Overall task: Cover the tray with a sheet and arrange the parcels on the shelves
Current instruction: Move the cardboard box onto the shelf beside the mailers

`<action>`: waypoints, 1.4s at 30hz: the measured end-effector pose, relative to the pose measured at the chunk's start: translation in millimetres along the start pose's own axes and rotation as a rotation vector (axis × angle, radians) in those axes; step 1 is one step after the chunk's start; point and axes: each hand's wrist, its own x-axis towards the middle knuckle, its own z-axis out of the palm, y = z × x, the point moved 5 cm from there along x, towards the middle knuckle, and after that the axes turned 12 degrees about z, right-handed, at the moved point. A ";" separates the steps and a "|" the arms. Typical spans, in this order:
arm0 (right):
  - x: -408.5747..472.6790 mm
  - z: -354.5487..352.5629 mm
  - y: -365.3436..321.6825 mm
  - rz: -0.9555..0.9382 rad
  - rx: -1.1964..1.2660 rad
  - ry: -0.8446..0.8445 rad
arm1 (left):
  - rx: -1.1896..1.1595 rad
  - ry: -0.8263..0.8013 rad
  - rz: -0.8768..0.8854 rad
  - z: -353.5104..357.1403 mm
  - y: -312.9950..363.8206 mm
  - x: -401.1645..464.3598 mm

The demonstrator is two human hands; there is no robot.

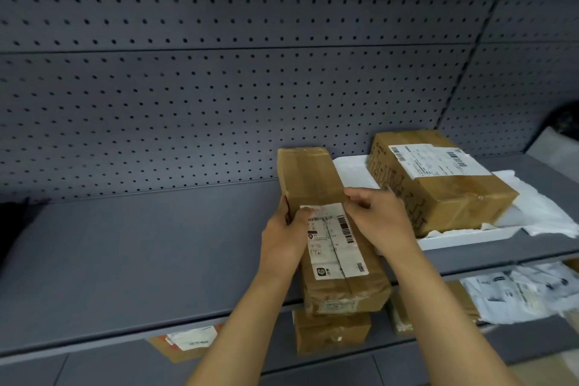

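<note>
A long brown cardboard parcel [316, 178] with a white label lies lengthwise on the grey shelf [141, 254], its near end overhanging the front edge. My left hand [283, 236] grips its left side and my right hand [380, 218] grips its right side. To the right, a white tray [466, 236] lined with a white sheet [545, 210] holds a larger brown labelled box [438, 185]. The long parcel's right edge lies against the tray.
A grey pegboard wall [219, 88] backs the shelf. On the lower shelf are brown parcels [332, 332], a flat labelled parcel [185, 341] and white plastic mailers [517, 291]. A dark object [12, 229] sits at the far left.
</note>
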 end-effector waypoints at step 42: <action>-202.4 374.8 -353.0 -0.411 0.079 -0.369 | 0.211 0.409 -0.046 -559.4 9.1 -52.5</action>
